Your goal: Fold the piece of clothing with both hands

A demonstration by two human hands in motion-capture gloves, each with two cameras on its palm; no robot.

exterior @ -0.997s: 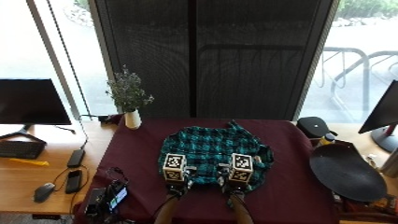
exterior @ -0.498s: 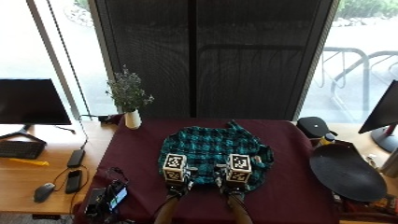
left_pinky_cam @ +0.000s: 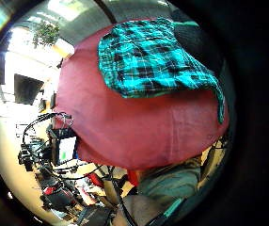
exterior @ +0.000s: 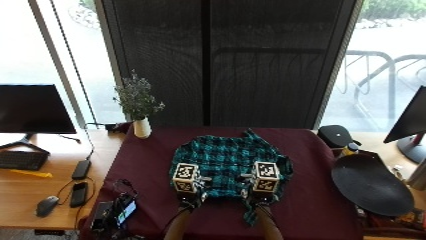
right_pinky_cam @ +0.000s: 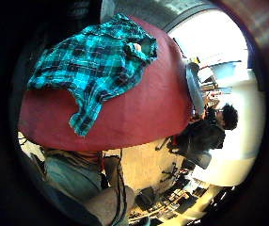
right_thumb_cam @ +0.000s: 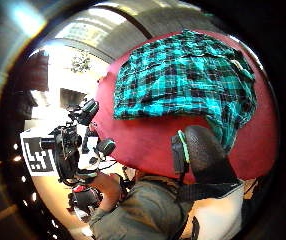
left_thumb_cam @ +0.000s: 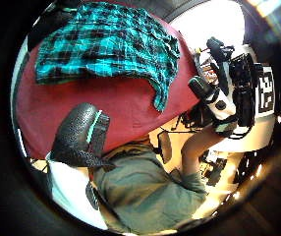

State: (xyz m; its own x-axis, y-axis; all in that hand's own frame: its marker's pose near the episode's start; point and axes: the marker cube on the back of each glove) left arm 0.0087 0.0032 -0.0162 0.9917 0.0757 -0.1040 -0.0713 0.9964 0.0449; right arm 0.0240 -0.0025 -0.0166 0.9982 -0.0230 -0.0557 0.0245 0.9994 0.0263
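On the maroon-clothed table (exterior: pixel 313 165) before the dark window screen, nothing has shifted: the teal-and-black plaid shirt (exterior: pixel 229 162) lies crumpled mid-table, unfolded, your left hand (exterior: pixel 188 192) and right hand (exterior: pixel 261 192) hover at its near edge, fingers hidden, grip unknowable.

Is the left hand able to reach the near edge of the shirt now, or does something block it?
Probably yes. The left hand hangs at the near edge of the plaid shirt, and only bare maroon tablecloth shows there.
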